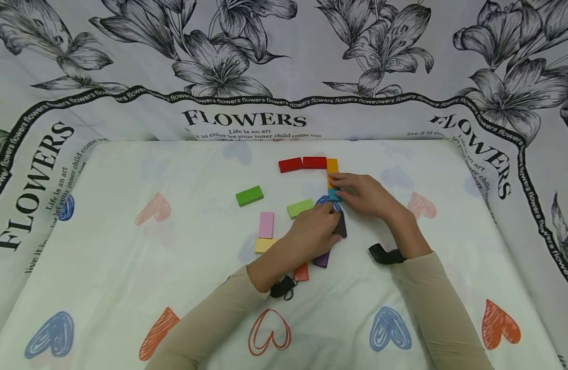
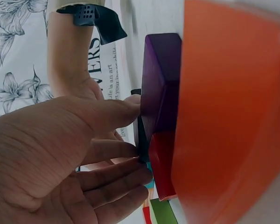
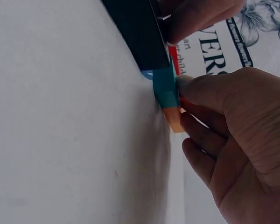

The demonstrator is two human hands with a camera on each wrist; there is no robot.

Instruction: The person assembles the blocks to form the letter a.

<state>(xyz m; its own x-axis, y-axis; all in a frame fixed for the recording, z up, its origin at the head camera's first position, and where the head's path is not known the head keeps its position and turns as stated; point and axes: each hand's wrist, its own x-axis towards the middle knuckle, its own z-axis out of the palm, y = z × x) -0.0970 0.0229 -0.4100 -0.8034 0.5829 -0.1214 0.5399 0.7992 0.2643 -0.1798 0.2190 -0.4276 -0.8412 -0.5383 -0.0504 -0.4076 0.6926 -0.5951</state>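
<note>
My left hand [image 1: 313, 231] pinches a black block [image 1: 342, 226] between thumb and fingers; in the left wrist view the hand covers most of that block. The black block's end meets a blue block [image 3: 165, 86] in the right wrist view. My right hand [image 1: 369, 195] has its thumb against the blue block and its fingertips at the side of an orange block [image 1: 332, 165], which lines up end to end with the blue one. Close by the left hand are a purple block [image 2: 161, 79], a red block [image 2: 162, 163] and a large-looking orange-red block [image 2: 228, 107].
Two red blocks [image 1: 314, 163] lie end to end at the back, beside the orange one. Further left are a green block [image 1: 249, 196], a light green block [image 1: 299, 208], a pink block [image 1: 266, 224] and a yellow block [image 1: 263, 245]. A heart-patterned cloth [image 1: 209, 318] lies underneath.
</note>
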